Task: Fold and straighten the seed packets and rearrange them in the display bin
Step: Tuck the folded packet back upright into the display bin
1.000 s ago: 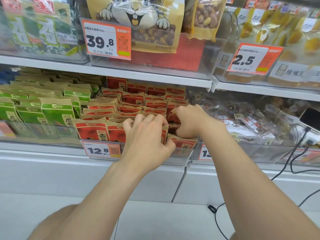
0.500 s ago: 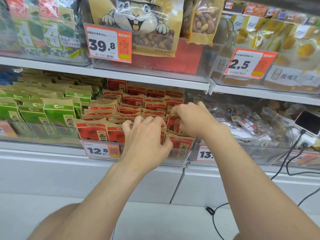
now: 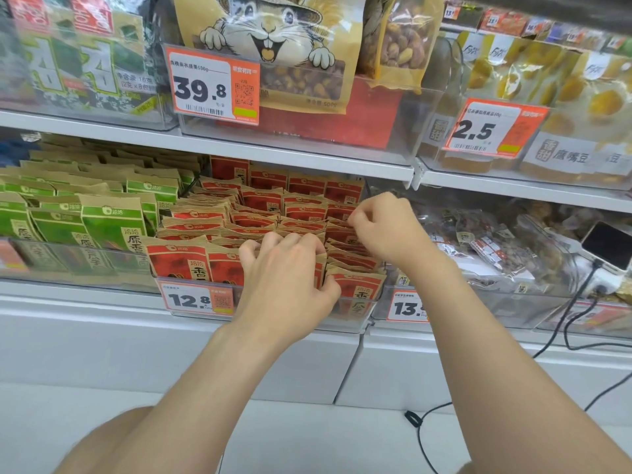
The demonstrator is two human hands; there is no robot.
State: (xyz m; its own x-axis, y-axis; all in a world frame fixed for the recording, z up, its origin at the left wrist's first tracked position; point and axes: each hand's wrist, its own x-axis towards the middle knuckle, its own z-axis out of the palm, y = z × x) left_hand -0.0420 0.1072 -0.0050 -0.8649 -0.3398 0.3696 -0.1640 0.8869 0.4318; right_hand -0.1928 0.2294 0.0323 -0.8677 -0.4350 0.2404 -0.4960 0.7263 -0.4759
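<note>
The left hand [image 3: 287,278] is curling its fingers over the tops of the near red seed packets [image 3: 260,203], with its thumb pressing against one packet's front. The right hand [image 3: 386,227], farther back, is pinching what seems to be one kraft-paper top. The flat, crinkled packets are standing in roughly four columns inside one clear plastic display bin [image 3: 355,318], right of the green packets [image 3: 109,224].

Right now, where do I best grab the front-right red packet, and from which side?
Pinch the front-right red packet by its tan top edge, coming from above. It stands upright behind the bin wall, which covers its lower face, so only the top strip sticks up free. The left hand is close at its left.
</note>
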